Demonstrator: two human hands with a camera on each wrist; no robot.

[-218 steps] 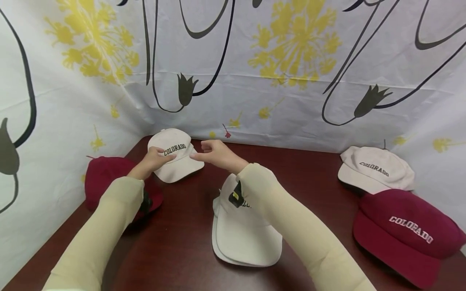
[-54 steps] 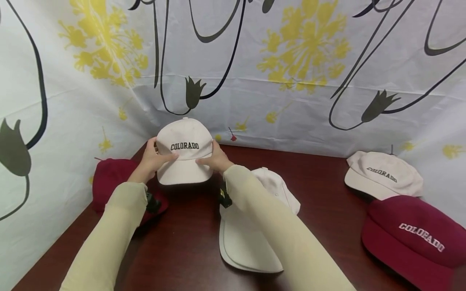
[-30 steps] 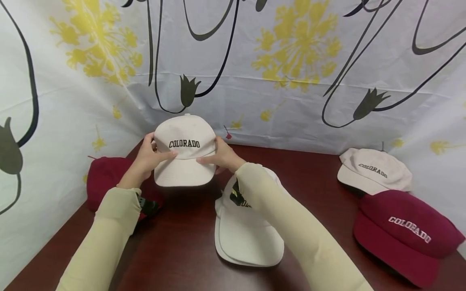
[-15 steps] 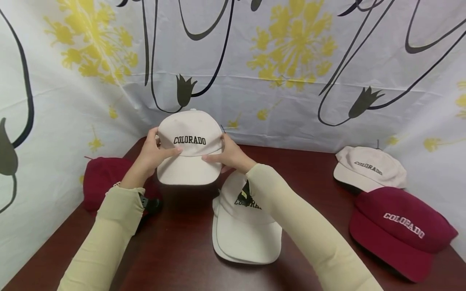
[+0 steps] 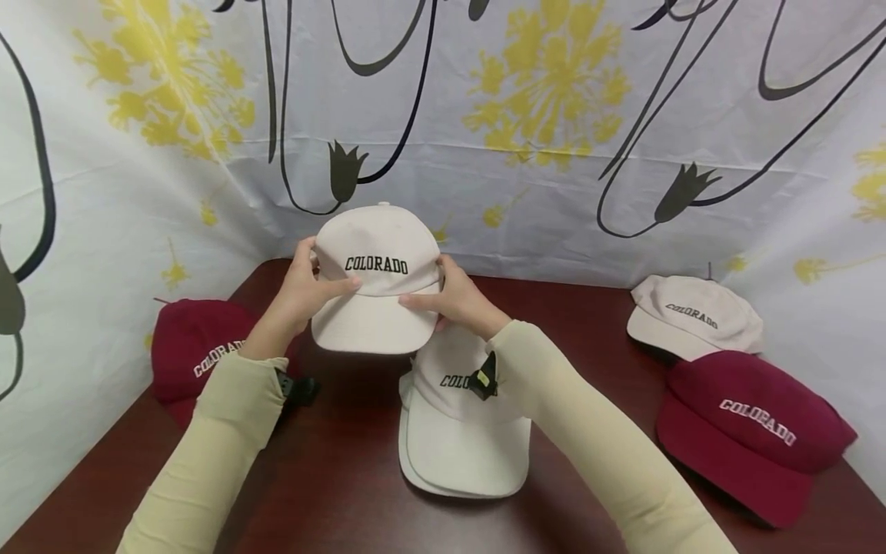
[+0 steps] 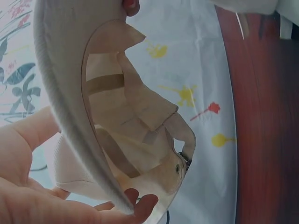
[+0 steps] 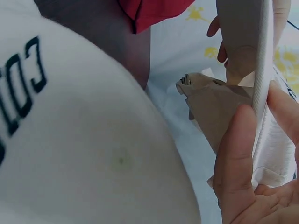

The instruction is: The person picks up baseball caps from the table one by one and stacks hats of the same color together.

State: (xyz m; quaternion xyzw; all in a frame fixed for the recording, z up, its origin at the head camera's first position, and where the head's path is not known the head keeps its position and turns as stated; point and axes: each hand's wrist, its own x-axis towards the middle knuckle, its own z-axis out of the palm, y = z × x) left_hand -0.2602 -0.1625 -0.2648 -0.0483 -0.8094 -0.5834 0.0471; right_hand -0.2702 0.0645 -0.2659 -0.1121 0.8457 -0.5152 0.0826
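Observation:
Both hands hold a cream baseball cap (image 5: 377,231) lettered COLORADO, brim toward me, raised over the table's back left part. My left hand (image 5: 304,292) grips its left side, thumb on the front near the brim seam. On the other side my right hand (image 5: 462,298) pinches it likewise, thumb over the brim. The left wrist view shows the cap's hollow inside (image 6: 140,126) and its back strap (image 6: 182,135). Just below and right, a stack of cream caps (image 5: 464,454) sits on the table, partly covered by my right wrist and sleeve.
A dark red cap (image 5: 187,331) lies at the left, partly behind my left forearm. At the right stand another cream cap (image 5: 713,312) and a dark red cap (image 5: 754,423) in front of it. A flower-patterned cloth (image 5: 443,177) walls the brown table (image 5: 332,462).
Earlier the cream cap rested at the back left with both hands reaching to it. Both hands took hold, lifted it, and have shifted it rightward toward the stack.

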